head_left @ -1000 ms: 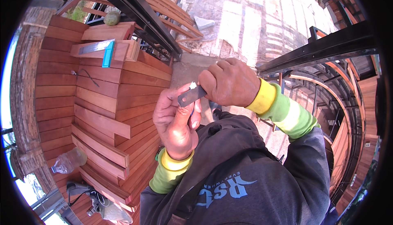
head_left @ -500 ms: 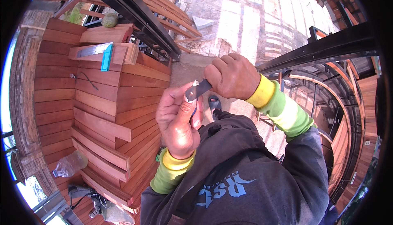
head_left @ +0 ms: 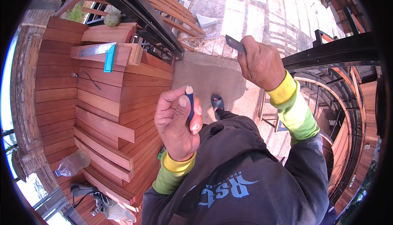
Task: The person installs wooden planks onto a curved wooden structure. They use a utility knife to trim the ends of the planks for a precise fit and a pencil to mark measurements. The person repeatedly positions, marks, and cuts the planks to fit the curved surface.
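My left hand (head_left: 174, 127) is closed around a dark blue pencil (head_left: 190, 104), with the bare wood of its sharpened end pointing up past the thumb and forefinger. Higher and to the right, my right hand (head_left: 263, 64) grips a flat dark metal blade (head_left: 235, 44). The blade's free end sticks out to the left, well apart from the pencil. Its other end is hidden inside my fist.
Left of me are reddish wooden steps (head_left: 104, 120) with loose boards. On them lie a try square (head_left: 109, 57) with a blue handle, a plastic bottle (head_left: 73, 163) and a bag (head_left: 116, 212). A round green fruit (head_left: 112, 19) sits farther back. Black beams (head_left: 335, 50) flank me.
My right hand has moved up and to the right, taking the blade off the pencil tip. My left hand stays nearly in place, still holding the pencil, whose point now shows.
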{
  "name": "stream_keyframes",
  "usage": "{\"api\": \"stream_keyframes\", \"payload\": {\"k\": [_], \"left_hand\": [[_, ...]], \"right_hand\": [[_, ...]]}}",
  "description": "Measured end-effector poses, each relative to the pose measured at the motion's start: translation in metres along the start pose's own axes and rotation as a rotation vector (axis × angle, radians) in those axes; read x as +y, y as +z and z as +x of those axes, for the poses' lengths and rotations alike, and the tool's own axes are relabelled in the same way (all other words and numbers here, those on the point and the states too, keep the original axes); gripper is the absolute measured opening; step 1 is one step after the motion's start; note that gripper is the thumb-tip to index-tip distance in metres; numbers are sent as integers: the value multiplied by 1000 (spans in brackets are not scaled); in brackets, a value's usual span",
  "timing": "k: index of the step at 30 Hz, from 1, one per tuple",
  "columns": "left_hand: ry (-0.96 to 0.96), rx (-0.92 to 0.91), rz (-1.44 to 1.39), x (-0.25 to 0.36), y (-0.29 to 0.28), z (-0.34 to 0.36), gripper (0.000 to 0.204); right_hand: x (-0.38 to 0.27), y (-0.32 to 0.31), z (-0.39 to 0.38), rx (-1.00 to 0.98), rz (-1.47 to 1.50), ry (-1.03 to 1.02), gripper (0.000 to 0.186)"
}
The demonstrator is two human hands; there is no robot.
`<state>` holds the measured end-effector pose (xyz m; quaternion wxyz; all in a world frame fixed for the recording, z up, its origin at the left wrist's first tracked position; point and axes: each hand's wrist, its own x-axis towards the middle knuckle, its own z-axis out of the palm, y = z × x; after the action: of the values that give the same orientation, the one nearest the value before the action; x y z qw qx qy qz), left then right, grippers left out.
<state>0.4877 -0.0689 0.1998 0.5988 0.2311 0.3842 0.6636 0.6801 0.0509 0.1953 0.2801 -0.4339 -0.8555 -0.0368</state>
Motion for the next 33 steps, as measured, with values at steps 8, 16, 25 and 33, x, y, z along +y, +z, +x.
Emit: {"api": "stream_keyframes", "payload": {"k": [8, 16, 25, 33], "left_hand": [[-19, -16, -8, 9, 0, 16, 23], [49, -29, 30, 9, -3, 22, 22], [167, -100, 53, 2, -10, 22, 22], [57, -102, 13, 4, -9, 20, 31]], "right_hand": [[-15, 10, -1, -30, 136, -53, 21], [-25, 19, -3, -60, 199, -70, 23], [-29, 20, -11, -91, 302, -76, 22], [-32, 19, -14, -48, 302, -104, 27]]}}
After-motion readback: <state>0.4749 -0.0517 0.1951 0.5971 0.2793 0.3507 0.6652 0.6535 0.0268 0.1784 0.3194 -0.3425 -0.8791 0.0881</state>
